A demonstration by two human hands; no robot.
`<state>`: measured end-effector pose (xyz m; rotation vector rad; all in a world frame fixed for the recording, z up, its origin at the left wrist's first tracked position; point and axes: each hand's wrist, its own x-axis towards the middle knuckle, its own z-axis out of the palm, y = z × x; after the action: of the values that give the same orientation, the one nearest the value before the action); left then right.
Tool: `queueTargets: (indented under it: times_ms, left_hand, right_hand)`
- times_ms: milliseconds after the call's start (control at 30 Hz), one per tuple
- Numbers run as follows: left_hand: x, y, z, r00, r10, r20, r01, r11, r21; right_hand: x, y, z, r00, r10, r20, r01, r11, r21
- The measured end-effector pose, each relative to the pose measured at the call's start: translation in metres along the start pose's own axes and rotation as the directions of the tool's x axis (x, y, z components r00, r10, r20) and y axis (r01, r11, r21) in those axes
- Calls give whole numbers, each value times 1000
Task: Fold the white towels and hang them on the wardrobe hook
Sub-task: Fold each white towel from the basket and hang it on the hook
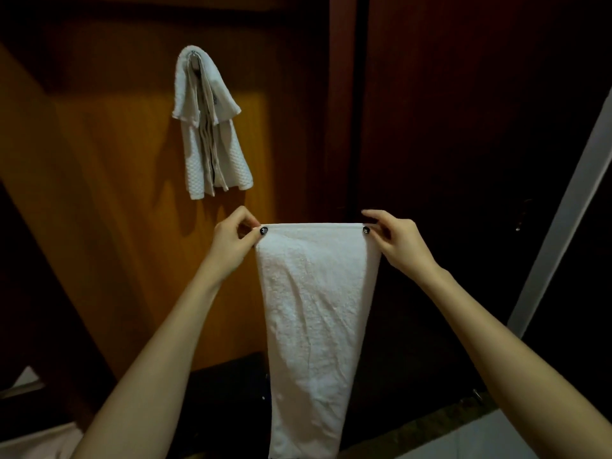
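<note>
White towel [314, 309] hangs, top corners pinched by left hand [231, 241], right hand [399, 241].

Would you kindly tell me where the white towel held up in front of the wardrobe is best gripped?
Grip the towel by its two top corners, coming in from either side, as the left hand and right hand do: pinched there, its top edge runs straight and the rest hangs flat.

A towel [318, 309] hangs down between the left hand [231, 240] and the right hand [397, 241], which hold its top corners. Up to the left, towels [212, 127] hang on a hook [193, 54] on the wardrobe [99, 160].
</note>
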<state>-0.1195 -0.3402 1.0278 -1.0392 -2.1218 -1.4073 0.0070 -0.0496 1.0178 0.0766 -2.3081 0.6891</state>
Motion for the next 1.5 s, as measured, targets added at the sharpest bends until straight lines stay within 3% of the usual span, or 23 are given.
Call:
queueTargets:
  times_ms: [133, 200, 267, 367, 467, 600, 733, 800, 933, 1033, 1300, 1500]
  left_hand:
    - [-4, 1, -2, 982, -30, 187, -8, 979, 201]
    - [-11, -4, 2, 972, -79, 223, 42, 985, 165]
    - [-20, -9, 10, 970, -178, 164, 173, 984, 47]
    - [-31, -12, 23, 952, -303, 32, 304, 952, -33]
    - [-40, -8, 38, 955, -296, -33, 296, 955, -18]
    - [-46, 8, 54, 953, -300, -48, 293, 949, -117]
    - [-49, 18, 58, 961, -272, -59, 253, 943, -216]
    - [-50, 22, 57, 969, -239, -59, 223, 953, -207]
    - [-51, 28, 55, 972, -230, -41, 217, 955, -200]
    - [-50, 35, 50, 972, -233, 32, 231, 921, -314]
    - [-51, 54, 39, 983, -184, 3, 161, 849, -504]
    - [-56, 51, 25, 963, -238, 123, 263, 754, -601]
  right_hand:
    - [3, -3, 12, 991, 123, 54, -118, 989, -88]
    - [0, -3, 19, 975, 200, 100, -185, 973, -138]
    - [-5, -5, 19, 961, 242, 133, -218, 961, -172]
    - [-13, -10, 18, 957, 189, 220, -150, 971, -184]
    - [-21, -24, 17, 925, 161, 344, -183, 983, 31]
    - [-26, -41, 19, 890, 158, 428, -326, 876, 355]
    - [-29, -48, 19, 805, 109, 584, -434, 780, 452]
    - [-31, -50, 20, 763, 62, 643, -419, 806, 419]
    - [-34, -60, 21, 899, 44, 436, -255, 862, 438]
    - [-31, -67, 21, 951, -43, 305, -69, 935, 347]
    - [-24, -89, 27, 957, -272, 101, 250, 950, 187]
    - [-17, -97, 30, 958, -284, 37, 276, 950, 144]
